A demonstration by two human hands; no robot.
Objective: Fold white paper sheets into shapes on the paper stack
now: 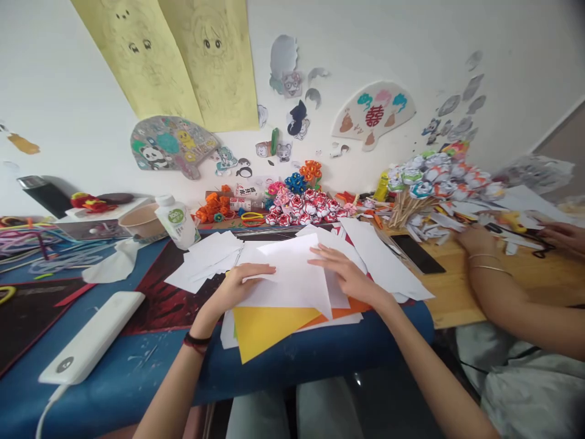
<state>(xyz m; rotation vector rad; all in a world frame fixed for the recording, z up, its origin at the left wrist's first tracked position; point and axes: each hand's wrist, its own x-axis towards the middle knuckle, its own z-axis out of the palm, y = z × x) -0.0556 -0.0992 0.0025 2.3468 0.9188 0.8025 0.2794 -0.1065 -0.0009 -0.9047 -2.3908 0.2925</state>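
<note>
A white sheet of paper (292, 280) is raised at a slant between my two hands over a stack of papers. My left hand (237, 283) is closed on its left side, fingers stretched across the front and thumb hidden. My right hand (345, 274) holds the right edge, its fingers slightly spread over the paper. Under the sheet lie a yellow sheet (269, 332), an orange sheet (336, 314) and more white paper. Loose white pieces (205, 259) lie to the left, and long white sheets (384, 256) to the right.
A white bottle (176, 222) and a paper bowl (142, 219) stand behind on the left. A white power bank (94, 335) lies nearer. Red-and-white paper flowers (306, 207) line the wall. A black phone (418, 253) lies right, beside a co-worker's arm (498, 286) and scissors (543, 247).
</note>
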